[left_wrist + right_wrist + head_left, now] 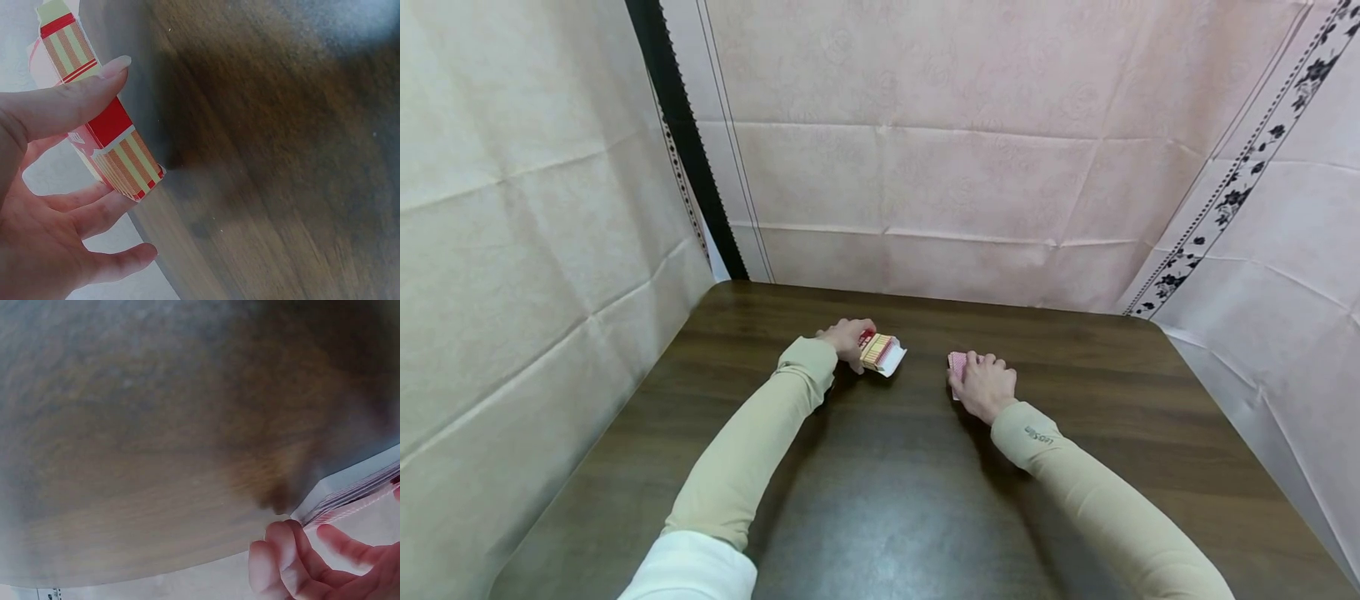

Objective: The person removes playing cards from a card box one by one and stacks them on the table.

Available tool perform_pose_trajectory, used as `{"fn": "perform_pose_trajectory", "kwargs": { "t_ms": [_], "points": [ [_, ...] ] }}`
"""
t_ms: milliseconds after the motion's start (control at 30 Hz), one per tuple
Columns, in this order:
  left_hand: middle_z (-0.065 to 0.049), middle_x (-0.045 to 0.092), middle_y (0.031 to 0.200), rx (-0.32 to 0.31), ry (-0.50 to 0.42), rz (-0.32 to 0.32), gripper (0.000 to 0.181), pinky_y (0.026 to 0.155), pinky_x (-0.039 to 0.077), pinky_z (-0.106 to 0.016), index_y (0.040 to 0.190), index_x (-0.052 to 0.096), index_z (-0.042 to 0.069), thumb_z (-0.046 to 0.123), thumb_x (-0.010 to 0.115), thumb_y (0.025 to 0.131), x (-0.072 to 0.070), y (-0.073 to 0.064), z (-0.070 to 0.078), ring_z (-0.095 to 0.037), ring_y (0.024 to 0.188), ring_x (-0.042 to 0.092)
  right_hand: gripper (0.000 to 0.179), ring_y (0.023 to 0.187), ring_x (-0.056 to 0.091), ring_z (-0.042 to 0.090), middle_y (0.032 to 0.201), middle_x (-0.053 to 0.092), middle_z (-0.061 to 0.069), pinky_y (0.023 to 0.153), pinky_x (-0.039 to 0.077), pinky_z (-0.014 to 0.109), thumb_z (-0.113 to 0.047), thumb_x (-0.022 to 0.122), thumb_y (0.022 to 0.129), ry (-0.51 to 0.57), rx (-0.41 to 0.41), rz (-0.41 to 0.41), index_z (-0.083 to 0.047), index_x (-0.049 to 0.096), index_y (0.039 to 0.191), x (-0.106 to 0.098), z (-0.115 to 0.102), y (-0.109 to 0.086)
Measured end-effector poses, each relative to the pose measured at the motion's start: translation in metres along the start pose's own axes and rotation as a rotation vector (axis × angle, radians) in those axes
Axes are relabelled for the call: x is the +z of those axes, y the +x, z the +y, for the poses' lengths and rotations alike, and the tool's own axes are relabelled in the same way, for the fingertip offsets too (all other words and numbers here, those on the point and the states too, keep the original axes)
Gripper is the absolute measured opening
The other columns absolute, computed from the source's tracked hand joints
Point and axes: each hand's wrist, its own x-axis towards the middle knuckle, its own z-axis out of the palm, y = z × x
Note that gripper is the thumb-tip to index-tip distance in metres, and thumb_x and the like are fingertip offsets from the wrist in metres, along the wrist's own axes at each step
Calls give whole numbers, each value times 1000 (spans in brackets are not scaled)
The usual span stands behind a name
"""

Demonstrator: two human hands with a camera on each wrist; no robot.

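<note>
Carton [877,350], red and striped with a white flap extended, is grasped in the left hand [847,339] over the brown table [880,483]. Right hand [987,387] grips a pink-backed card deck [957,362], apart from the carton, to its right.

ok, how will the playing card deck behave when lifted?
The playing card deck may fan or shear: separate layers show along its edge. Likely light: small enough that the right hand covers much of it.
</note>
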Motion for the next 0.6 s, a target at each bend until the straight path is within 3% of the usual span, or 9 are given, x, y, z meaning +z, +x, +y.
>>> {"fn": "perform_pose_trajectory", "kwargs": {
  "t_ms": [333, 433, 500, 600],
  "points": [
    [-8, 51, 135, 10, -4, 5, 82, 99, 34, -58, 135, 47, 24, 9, 88, 65, 0, -2, 2, -29, 120, 47, 69, 91, 59, 44, 103, 58, 28, 67, 47, 55, -63, 44, 91, -17, -1, -7, -1, 52, 120, 1, -2, 0],
    [-9, 52, 134, 20, -10, 5, 82, 99, 34, -58, 135, 47, 24, 8, 87, 65, -2, -4, 4, -30, 121, 46, 66, 94, 57, 43, 105, 57, 27, 70, 47, 55, -62, 44, 92, -12, -2, 27, -2, 53, 119, -1, -4, 1],
    [-9, 52, 134, 25, -7, 4, 82, 99, 34, -58, 135, 47, 24, 7, 87, 65, -2, -4, 4, -30, 122, 45, 61, 99, 55, 42, 107, 56, 26, 75, 47, 55, -58, 45, 94, 6, -24, 75, -4, 53, 119, -4, -6, 2],
    [-9, 52, 132, 27, 2, 2, 82, 99, 33, -57, 134, 47, 24, 7, 87, 65, -1, -2, 4, -30, 121, 45, 47, 102, 53, 40, 109, 56, 22, 80, 47, 53, -47, 47, 97, 64, -135, 148, -6, 56, 117, -11, -13, 3]
  ]
}}
